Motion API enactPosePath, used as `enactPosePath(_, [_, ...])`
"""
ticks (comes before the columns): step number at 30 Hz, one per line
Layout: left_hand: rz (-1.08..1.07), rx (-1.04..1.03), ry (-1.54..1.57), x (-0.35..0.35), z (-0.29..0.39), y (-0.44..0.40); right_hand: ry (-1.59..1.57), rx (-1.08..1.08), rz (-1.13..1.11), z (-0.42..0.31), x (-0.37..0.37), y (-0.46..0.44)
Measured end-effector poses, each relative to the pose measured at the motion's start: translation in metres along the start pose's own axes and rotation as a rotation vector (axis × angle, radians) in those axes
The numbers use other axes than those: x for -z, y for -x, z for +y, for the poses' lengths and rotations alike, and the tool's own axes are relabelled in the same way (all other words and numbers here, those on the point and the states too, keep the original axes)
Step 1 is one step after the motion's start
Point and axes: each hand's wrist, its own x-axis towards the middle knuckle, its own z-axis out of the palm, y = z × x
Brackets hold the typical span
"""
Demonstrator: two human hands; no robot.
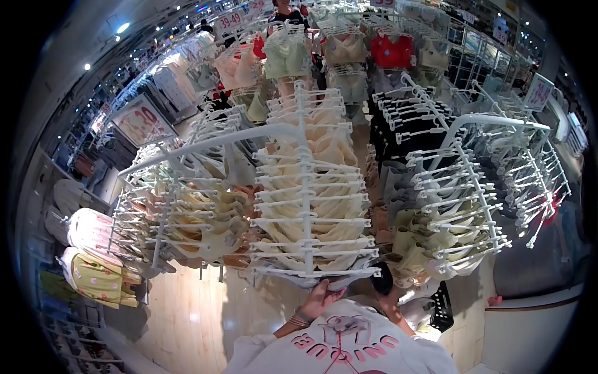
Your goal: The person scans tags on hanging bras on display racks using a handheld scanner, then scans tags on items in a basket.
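Observation:
Rows of pale cream bras (311, 212) hang on white hangers along the middle arm of the rack. At the near end of that arm hangs a grey bra (299, 278) on a white hanger (324, 272). My left hand (317, 300) grips the lower part of this grey bra from below, its fingers partly hidden by the fabric. My right hand (389, 302) is just to the right, closed against a dark rounded item (382, 278) beside the hanger's right end. What kind of thing the dark item is, I cannot make out.
More bras hang on rack arms to the left (205, 230) and right (461, 230). A black basket (442, 308) stands by my right side. A white ledge (529, 330) is at the right. Yellow clothes (96, 277) hang at left. A person (288, 15) stands at the back.

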Motion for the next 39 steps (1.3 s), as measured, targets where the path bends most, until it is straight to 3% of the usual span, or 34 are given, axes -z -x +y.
enactPosePath(4, [0.030, -0.018, -0.015, -0.007, -0.002, 0.006, -0.027, 0.011, 0.029, 0.029, 0.002, 0.000])
enactPosePath(11, [0.082, -0.006, -0.028, -0.010, -0.004, 0.006, -0.010, 0.159, 0.126, -0.016, -0.002, 0.013])
enactPosePath(14, [0.071, -0.009, -0.012, -0.005, -0.006, 0.004, 0.098, -0.038, 0.078, 0.021, 0.002, 0.016])
enactPosePath(16, [0.085, -0.009, 0.012, 0.000, -0.008, 0.002, 0.275, 0.069, 0.039, 0.041, 0.007, 0.023])
enactPosePath(22, [0.095, -0.037, 0.029, -0.005, -0.011, 0.001, -0.037, 0.053, 0.108, -0.038, -0.002, 0.031])
enactPosePath(29, [0.060, 0.025, -0.007, -0.003, -0.011, 0.003, -0.119, -0.053, 0.058, -0.028, -0.003, 0.056])
enactPosePath(39, [0.081, 0.061, -0.218, -0.017, -0.006, 0.018, -0.037, 0.057, 0.097, -0.017, -0.006, 0.071])
